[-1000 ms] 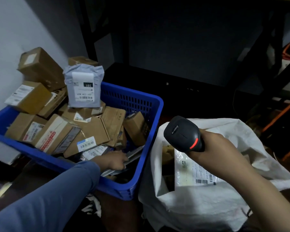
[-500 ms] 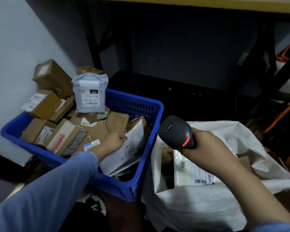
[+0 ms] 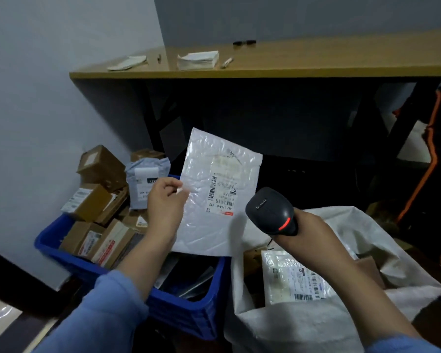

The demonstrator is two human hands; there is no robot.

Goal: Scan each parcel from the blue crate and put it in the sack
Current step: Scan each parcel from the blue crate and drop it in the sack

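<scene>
My left hand (image 3: 164, 203) grips a flat white plastic mailer (image 3: 214, 222) by its left edge and holds it upright above the blue crate (image 3: 186, 314), label side facing me. My right hand (image 3: 308, 235) is closed around a black barcode scanner (image 3: 270, 211) with a red strip, its head just right of the mailer's label. The crate holds several brown cardboard boxes (image 3: 92, 202) and a grey bagged parcel (image 3: 145, 184). The white woven sack (image 3: 290, 327) stands open to the right of the crate, with a labelled flat parcel (image 3: 288, 278) inside.
A wooden table top (image 3: 265, 64) on black legs spans the back, with folded white papers (image 3: 197, 59) and small items on it. A grey wall rises on the left. An orange and black frame (image 3: 428, 159) stands at the far right.
My left hand pulled the white mailer out of the crate and raised it upright. The scanner moved up beside its label. My head tilted up, bringing the table top into view.
</scene>
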